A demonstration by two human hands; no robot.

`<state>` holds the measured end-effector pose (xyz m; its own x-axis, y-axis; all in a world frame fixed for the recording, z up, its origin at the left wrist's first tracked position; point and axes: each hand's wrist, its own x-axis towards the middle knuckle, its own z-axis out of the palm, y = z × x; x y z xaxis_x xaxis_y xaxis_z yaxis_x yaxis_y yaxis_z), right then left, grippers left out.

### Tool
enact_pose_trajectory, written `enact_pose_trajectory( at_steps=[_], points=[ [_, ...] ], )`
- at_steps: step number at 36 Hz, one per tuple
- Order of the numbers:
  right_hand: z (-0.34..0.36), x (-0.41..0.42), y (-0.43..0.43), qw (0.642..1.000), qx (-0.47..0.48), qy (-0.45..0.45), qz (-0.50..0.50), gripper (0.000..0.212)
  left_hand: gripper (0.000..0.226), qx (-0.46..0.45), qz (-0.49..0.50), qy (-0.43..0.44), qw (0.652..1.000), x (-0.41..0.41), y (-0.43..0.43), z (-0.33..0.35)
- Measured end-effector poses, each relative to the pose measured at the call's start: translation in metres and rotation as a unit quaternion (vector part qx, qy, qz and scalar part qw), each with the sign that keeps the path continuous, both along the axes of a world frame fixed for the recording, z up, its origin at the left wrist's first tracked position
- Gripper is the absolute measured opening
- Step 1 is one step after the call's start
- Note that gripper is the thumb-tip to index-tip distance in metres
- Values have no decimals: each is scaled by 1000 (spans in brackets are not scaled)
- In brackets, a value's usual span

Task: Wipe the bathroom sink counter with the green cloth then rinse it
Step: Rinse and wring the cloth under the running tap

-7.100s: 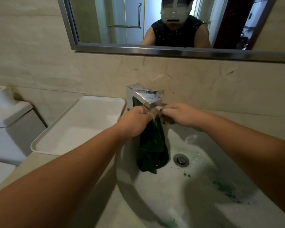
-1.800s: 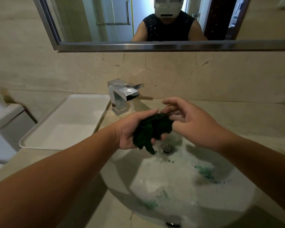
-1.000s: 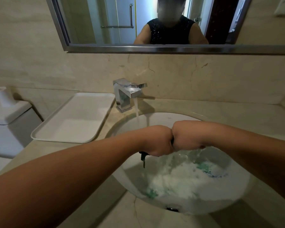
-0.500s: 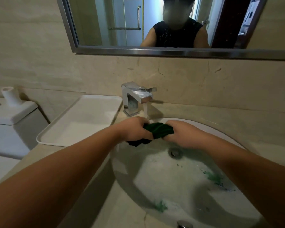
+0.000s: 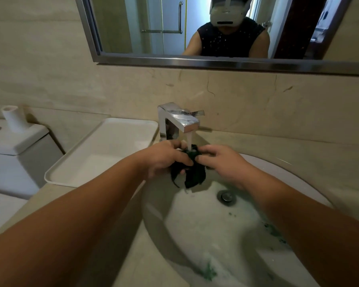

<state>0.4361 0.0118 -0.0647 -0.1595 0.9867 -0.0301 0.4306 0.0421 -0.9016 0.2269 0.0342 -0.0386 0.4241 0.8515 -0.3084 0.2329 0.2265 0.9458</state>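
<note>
Over the sink basin (image 5: pixel 298 183), at its 11 o'clock rim, the left hand (image 5: pixel 164 159) and right hand (image 5: pixel 218 160) each pinch the green cloth (image 5: pixel 195 172) in a closed grip under the faucet (image 5: pixel 178 121) stream.

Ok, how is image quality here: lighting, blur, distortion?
Head view: dim and warm; wide-angle bending curves the mirror frame; both forearms cast shadows into the basin; glare on the faucet; the dark green cloth loses fold detail; no strong motion blur.
</note>
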Motion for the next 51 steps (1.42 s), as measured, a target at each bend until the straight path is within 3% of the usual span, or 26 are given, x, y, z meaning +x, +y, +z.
enact_pose_trajectory(
  at_steps=[2, 5, 9, 13, 18, 20, 23, 25, 27, 30, 33, 35, 39, 42, 47, 51],
  points=[
    [0, -2, 1, 999, 29, -16, -40, 18, 31, 28, -15, 63, 998, -5, 1, 0],
    [7, -5, 3, 998, 29, 22, -57, 23, 15, 122, -53, 199, 971, -7, -4, -1],
    [19, -10, 0, 999, 15, 23, -38, 14, 19, 128, -4, 170, 977, -2, -6, -7],
    [11, -3, -5, 990, -48, -133, 6, 18, 14, 150, 22, 175, 973, 1, -4, -7],
    [-21, -13, -21, 896, -116, -395, 169, 63, 13, 157, -15, 200, 967, 2, -12, -6],
    [-39, -20, -25, 879, -71, -441, 164, 52, 7, 160, -39, 214, 963, 3, -14, -6],
    [-48, -32, -25, 860, -28, -493, 132, 9, 3, 168, -55, 239, 955, 4, -16, -8],
    [-48, -35, -22, 855, -6, -504, 119, 5, 4, 171, -59, 253, 950, 3, -16, -8],
    [-45, -33, -17, 882, 25, -461, 94, 11, 9, 174, -67, 266, 946, 2, -17, -6],
    [-25, -28, -10, 958, 46, -281, 35, 10, 22, 187, -77, 289, 936, 1, -16, -3],
    [3, -28, -3, 992, 39, -120, -10, 12, 36, 184, -62, 284, 939, 3, -14, -2],
    [16, -29, 1, 997, 42, -54, -45, 11, 39, 188, -45, 269, 943, 4, -13, -2],
    [35, -31, 2, 996, 55, 8, -74, 17, 17, 204, -10, 249, 947, 3, -12, 0],
    [45, -27, 3, 990, 52, 85, -100, 15, 13, 184, -13, 242, 953, -3, -15, 5],
    [55, -11, 3, 975, 39, 177, -129, 14, 7, 171, -34, 278, 945, -6, -19, 12],
    [61, 0, 3, 962, 50, 200, -176, 19, 36, 170, -45, 348, 921, -2, -21, 15]
  ],
)
